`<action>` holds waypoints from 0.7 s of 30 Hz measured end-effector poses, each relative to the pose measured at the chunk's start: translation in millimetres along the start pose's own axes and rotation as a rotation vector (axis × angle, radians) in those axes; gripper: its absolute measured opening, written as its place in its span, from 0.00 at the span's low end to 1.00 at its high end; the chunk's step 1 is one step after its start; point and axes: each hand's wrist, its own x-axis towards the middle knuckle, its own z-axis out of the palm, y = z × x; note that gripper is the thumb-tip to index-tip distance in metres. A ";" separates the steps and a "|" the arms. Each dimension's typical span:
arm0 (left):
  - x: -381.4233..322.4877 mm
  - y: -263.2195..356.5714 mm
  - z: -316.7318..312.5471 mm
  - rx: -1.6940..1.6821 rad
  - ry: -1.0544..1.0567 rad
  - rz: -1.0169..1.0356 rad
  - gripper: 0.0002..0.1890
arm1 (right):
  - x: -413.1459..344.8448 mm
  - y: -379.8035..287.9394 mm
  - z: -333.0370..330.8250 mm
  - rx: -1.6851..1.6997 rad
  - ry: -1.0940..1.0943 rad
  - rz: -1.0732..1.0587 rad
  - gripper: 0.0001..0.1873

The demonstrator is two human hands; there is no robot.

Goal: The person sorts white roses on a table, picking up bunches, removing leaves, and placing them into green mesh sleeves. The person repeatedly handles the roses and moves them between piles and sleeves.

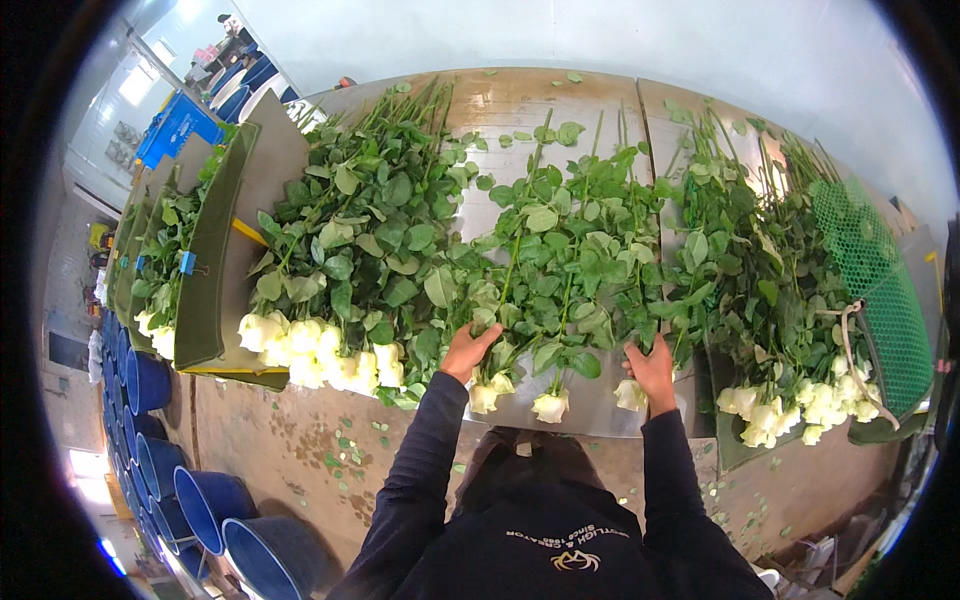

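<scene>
White roses with long leafy stems lie on a metal table (491, 161), heads towards me. My left hand (470, 351) closes around a rose stem just above two or so white blooms (484, 397). Further right, my right hand (651, 367) has its fingers around a stem above another white rose (630, 394). Between my hands lies a single white rose (550, 406), touched by neither. A dense pile of white roses (304, 341) is left of my left hand. To the right of my right hand lie more white roses (761, 420), beside green plastic mesh (870, 262).
Upright padded dividers (214, 255) with roses between them stand at the left. Blue buckets (214, 499) crowd the floor at lower left. Cut leaves are scattered on the floor (300, 442). A pale wall (555, 34) rises behind the table.
</scene>
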 end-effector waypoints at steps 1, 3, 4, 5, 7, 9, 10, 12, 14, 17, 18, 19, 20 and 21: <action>-1.6 -3.9 -2.5 0.051 -0.005 0.044 0.15 | -7.4 -4.6 2.1 -0.255 0.146 -0.142 0.24; -5.8 -7.3 -7.5 0.092 -0.072 -0.018 0.16 | -24.4 -12.3 12.3 -0.704 0.426 -0.432 0.25; -7.4 -8.2 -5.8 0.097 -0.106 -0.008 0.17 | -32.8 -16.9 14.2 -0.597 0.437 -0.583 0.27; -9.7 -8.0 -6.6 0.102 -0.103 -0.013 0.17 | -34.0 -20.8 28.2 -0.567 0.314 -0.522 0.27; -11.3 -8.2 2.4 0.022 -0.106 0.000 0.18 | -42.4 -21.2 65.4 -0.465 0.137 -0.465 0.27; -12.8 -7.6 11.0 0.052 -0.109 0.019 0.19 | -42.2 -20.0 108.0 -0.619 -0.055 -0.211 0.22; -12.1 -5.4 14.0 0.005 -0.141 0.093 0.20 | -40.6 -20.2 115.3 -0.593 -0.017 -0.278 0.22; -13.3 1.2 16.2 -0.169 -0.202 0.002 0.20 | -40.2 -21.9 124.6 -0.559 0.035 -0.362 0.22; -15.3 12.1 17.6 -0.230 -0.250 -0.130 0.21 | -43.6 -29.0 123.9 -0.300 0.057 -0.423 0.22; -17.9 30.1 28.8 -0.162 -0.287 -0.197 0.25 | -57.4 -46.8 125.9 -0.024 -0.022 -0.308 0.22; -18.9 34.3 36.5 -0.196 -0.299 -0.010 0.33 | -61.7 -53.2 133.4 0.009 -0.060 -0.313 0.22; -17.7 38.5 41.8 -0.166 -0.262 -0.066 0.34 | -66.4 -58.3 136.8 0.072 -0.105 -0.364 0.21; -16.5 41.4 45.5 -0.144 -0.243 -0.104 0.34 | -68.1 -62.3 139.9 0.002 -0.129 -0.423 0.19; -14.5 43.2 48.7 -0.128 -0.252 -0.118 0.35 | -68.2 -64.0 137.3 -0.025 -0.219 -0.485 0.18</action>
